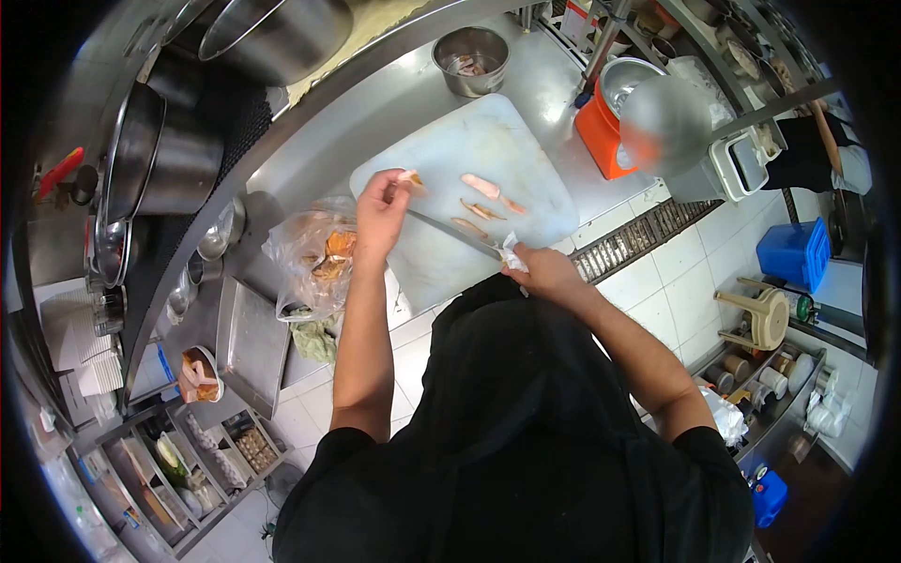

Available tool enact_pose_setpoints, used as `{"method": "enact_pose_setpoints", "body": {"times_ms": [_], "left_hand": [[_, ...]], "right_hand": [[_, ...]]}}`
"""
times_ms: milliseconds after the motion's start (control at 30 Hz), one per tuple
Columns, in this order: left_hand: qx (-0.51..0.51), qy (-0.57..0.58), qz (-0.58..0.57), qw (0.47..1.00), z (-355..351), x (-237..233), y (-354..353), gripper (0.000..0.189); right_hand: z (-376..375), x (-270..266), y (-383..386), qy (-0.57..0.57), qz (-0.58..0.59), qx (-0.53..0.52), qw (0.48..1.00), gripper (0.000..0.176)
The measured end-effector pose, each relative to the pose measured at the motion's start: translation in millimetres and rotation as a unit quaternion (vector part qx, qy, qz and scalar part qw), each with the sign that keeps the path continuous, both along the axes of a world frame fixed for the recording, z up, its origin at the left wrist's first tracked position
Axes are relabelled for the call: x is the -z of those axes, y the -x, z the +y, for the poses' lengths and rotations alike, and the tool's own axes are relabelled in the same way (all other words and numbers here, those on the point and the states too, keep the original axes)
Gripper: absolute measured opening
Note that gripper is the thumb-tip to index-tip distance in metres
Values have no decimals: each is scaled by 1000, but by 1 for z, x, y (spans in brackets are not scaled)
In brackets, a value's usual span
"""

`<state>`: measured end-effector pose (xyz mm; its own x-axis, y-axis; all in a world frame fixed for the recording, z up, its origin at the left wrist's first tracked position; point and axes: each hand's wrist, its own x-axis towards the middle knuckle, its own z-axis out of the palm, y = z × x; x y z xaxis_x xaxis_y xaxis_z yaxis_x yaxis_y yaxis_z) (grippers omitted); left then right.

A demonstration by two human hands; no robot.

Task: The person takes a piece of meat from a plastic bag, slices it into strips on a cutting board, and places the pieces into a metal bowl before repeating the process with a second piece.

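Over the left part of a white cutting board (450, 141), my left hand (380, 214) pinches a small pale-and-brown piece of meat (413, 182). My right hand (547, 276), at the board's near right edge, is closed around the handle of a knife (455, 234). White paper or cloth (511, 251) is bunched at that grip. The blade points left across the board toward my left hand. A pale strip of meat (481, 186) and several thinner brownish strips (481, 209) lie on the board. Left of my left forearm is a clear plastic bag (298, 251) with orange-brown pieces inside.
A steel pot (471, 83) holding scraps stands behind the board. An orange container (601, 137) and a shelf rack are at the right. Below the bag are a metal tray (251, 342) and a greenish cloth (314, 342). Large pots (178, 155) line the left.
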<state>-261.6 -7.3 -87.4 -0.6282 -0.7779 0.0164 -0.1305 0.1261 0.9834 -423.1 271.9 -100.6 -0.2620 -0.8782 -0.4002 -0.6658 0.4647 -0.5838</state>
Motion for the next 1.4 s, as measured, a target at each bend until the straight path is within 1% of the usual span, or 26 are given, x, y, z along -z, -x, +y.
{"method": "enact_pose_setpoints", "body": {"times_ms": [67,100,167,267,333,367,433,533,600,667,767,833,933,1033,1133,1233,1300,1400], "left_hand": [[-28,17,-10,999,1,0,-6,16],[-43,26,-15,999,0,0,-9,15],[-52,50,-18,997,6,19,-11,15],[-80,116,-38,989,24,24,-1,15],[-99,182,-46,977,38,20,12,15],[-88,210,-42,973,46,18,17,16],[-66,265,-36,961,62,11,28,19],[52,397,-66,914,81,47,29,28],[99,376,-129,912,101,58,20,32],[136,353,-175,909,109,65,10,38],[105,327,-150,927,102,62,10,36],[98,324,-161,927,90,59,15,34],[104,304,-199,926,81,55,24,31],[102,292,-225,924,78,58,28,30],[92,291,-226,925,78,62,31,29],[89,288,-226,926,78,65,31,29],[91,285,-224,928,78,64,32,27],[97,281,-228,927,77,62,32,24]], "right_hand": [[-1,1,4,-17,-59,-4,998,48],[-1,7,7,-6,-48,-4,999,48],[0,22,15,18,-24,-6,1000,49],[-5,6,29,5,51,16,999,48],[-7,2,39,-3,67,54,996,47],[-8,1,43,-7,75,72,995,46],[-10,-5,47,-10,99,68,993,44],[-8,-6,44,7,120,58,991,41],[-3,-2,34,29,130,49,990,38],[1,4,26,8,140,48,989,35],[1,5,17,-17,152,35,988,32],[-5,-8,17,-33,160,23,986,33],[-10,-32,18,-12,179,-15,984,37],[-14,-65,12,-68,166,-26,983,31],[-6,-70,8,-99,153,-20,983,30],[1,-48,2,-105,148,-10,983,30],[1,-18,2,-85,143,-3,986,29],[-20,14,1,-60,143,5,988,28]]}}
